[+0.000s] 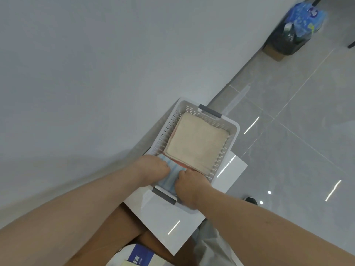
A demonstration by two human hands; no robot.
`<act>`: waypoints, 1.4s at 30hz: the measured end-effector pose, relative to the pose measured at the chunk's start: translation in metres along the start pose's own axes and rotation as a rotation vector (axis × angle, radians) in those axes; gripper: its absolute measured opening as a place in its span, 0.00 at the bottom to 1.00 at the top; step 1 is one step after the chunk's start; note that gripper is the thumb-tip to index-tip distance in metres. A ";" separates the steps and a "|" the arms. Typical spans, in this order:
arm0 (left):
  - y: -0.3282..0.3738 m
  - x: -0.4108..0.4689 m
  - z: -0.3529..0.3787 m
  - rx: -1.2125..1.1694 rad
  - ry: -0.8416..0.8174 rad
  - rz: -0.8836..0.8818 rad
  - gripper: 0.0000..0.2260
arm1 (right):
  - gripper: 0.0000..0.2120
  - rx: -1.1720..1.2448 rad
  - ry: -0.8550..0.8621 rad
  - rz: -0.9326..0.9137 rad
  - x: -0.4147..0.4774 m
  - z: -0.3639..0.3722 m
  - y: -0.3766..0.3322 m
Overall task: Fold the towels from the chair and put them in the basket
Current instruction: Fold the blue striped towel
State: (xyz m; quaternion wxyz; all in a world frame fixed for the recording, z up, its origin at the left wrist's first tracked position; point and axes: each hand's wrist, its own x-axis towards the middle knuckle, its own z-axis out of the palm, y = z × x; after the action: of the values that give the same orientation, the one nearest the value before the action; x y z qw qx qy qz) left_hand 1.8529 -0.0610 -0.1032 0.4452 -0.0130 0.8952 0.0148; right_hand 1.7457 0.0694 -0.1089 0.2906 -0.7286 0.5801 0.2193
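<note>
Both forearms reach forward to the near end of the basket [235, 129]. Your left hand [151, 169] and right hand [189, 186] sit side by side, fingers curled down, gripping the blue towel [171, 176] between them inside the basket. Farther in, a beige towel [196, 143] lies folded flat.

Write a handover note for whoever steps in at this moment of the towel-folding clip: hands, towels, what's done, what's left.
Left hand and right hand: both grip the blue striped towel at the near end of the basket.
Basket: sits on a white board and holds a folded beige towel with a pink towel edge showing beneath it.
Done: beige towel folded and in.
Left: settle and release the blue one. The chair is out of view, so I cannot tell how many towels remain.
</note>
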 end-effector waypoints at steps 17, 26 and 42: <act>0.010 0.018 -0.021 0.013 0.004 0.019 0.10 | 0.19 0.112 -0.030 0.084 0.010 0.007 0.002; 0.028 -0.053 -0.084 -0.399 -0.126 -0.291 0.09 | 0.13 0.250 -0.045 -0.026 -0.089 -0.045 0.027; 0.117 0.064 -0.420 -0.590 0.015 -0.374 0.08 | 0.13 1.063 0.350 0.532 -0.298 -0.078 0.353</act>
State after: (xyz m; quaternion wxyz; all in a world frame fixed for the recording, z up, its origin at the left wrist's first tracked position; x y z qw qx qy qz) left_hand 1.4749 0.0397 0.1005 0.4107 -0.3049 0.8378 0.1911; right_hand 1.3320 0.1746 0.0839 0.4498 -0.3397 0.8109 -0.1573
